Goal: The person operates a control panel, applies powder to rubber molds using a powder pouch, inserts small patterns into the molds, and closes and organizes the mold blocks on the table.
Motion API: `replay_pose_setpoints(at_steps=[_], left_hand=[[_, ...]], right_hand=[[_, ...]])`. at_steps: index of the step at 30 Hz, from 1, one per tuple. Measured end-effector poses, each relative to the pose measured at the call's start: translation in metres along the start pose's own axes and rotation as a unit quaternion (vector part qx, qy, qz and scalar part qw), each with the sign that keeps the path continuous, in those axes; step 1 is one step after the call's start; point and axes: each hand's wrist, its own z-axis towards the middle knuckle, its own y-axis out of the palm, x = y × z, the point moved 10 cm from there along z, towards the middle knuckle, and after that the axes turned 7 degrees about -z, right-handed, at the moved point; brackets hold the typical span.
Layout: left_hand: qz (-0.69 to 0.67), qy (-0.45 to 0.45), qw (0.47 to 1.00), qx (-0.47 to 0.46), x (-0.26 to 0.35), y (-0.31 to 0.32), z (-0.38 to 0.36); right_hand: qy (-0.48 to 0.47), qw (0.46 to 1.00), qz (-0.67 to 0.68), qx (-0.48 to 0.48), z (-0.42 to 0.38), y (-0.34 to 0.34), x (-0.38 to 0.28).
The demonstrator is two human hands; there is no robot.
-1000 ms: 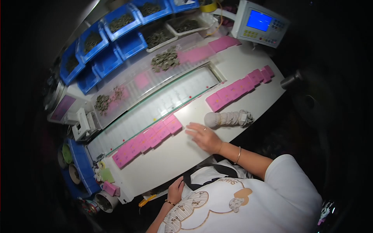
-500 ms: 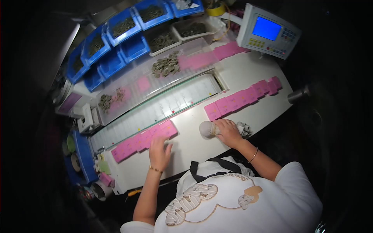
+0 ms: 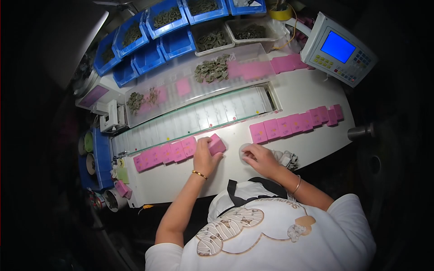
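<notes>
My left hand (image 3: 206,160) grips a pink block (image 3: 217,144) at the right end of the left row of pink blocks (image 3: 163,153). This block is turned at an angle to the row and stands a little apart. To its right, my right hand (image 3: 263,161) has its fingers curled on a pale cloth bundle (image 3: 285,159). The bundle's rounded end (image 3: 243,150) shows beyond the fingertips, and its crumpled tail sticks out behind the hand. Part of the bundle is covered by the hand.
A second row of pink blocks (image 3: 289,125) runs along the right. Behind lie a glass-edged strip (image 3: 194,118), a clear tray (image 3: 174,101) with greenish pieces, and blue bins (image 3: 167,18). A control panel with a blue screen (image 3: 338,47) stands back right.
My left hand has moved to the row's right end and taken hold of a pink block, now turned. My right hand's fingers have shifted toward the bundle's round end. The camera view has moved too.
</notes>
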Motion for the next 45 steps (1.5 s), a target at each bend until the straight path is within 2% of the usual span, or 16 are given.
replay_pose_setpoints(at_steps=[1,3,5,7,9,11,14,18,20,23,27,29,31,33,40,45], left_hand=[[-0.001,-0.003,1.000,0.000,0.004,0.009,-0.007],[-0.128,-0.138,0.982,0.019,-0.015,0.024,-0.023],[-0.142,-0.128,0.981,0.028,-0.009,0.021,-0.035],[-0.147,-0.093,0.985,0.002,-0.005,0.021,-0.046],[-0.179,-0.126,0.976,-0.002,-0.017,0.014,-0.056],[-0.147,-0.102,0.982,-0.056,-0.013,0.011,-0.064],[-0.261,-0.118,0.955,-0.075,-0.011,0.003,-0.075],[-0.336,-0.125,0.930,-0.081,-0.023,-0.003,-0.076],[-0.167,-0.028,0.981,-0.098,-0.006,-0.012,-0.070],[-0.129,0.029,0.989,-0.072,0.003,-0.017,-0.068],[-0.166,-0.004,0.986,0.009,-0.027,-0.005,-0.072],[-0.268,-0.144,0.951,0.047,-0.065,0.008,-0.074],[-0.261,-0.123,0.957,0.043,-0.060,0.008,-0.072],[-0.185,-0.020,0.980,0.075,-0.038,-0.009,-0.072],[-0.256,-0.123,0.959,0.004,-0.018,0.006,-0.082],[-0.081,-0.041,0.996,-0.014,0.003,0.008,-0.081]], right_hand=[[0.001,1.000,0.000,-0.003,0.005,0.011,0.000],[0.098,0.989,0.108,-0.025,0.015,0.043,0.021],[0.168,0.969,0.175,-0.048,0.024,0.059,0.022],[0.175,0.981,-0.025,-0.078,0.030,0.064,0.022],[0.137,0.984,-0.072,-0.085,0.033,0.077,0.023],[0.247,0.945,0.033,-0.211,0.017,0.106,0.032],[0.278,0.932,0.181,-0.147,0.012,0.125,0.039],[0.275,0.927,0.226,-0.116,0.008,0.136,0.044],[0.258,0.931,0.232,-0.110,0.009,0.137,0.042],[0.252,0.931,0.238,-0.114,0.009,0.137,0.041],[0.227,0.942,0.218,-0.116,0.007,0.137,0.042],[0.218,0.932,0.262,-0.123,0.007,0.138,0.039],[0.217,0.912,0.321,-0.133,0.001,0.141,0.042],[0.213,0.888,0.381,-0.146,-0.004,0.143,0.043],[0.195,0.847,0.446,-0.212,-0.017,0.142,0.044],[0.143,0.873,0.405,-0.233,-0.025,0.141,0.047]])
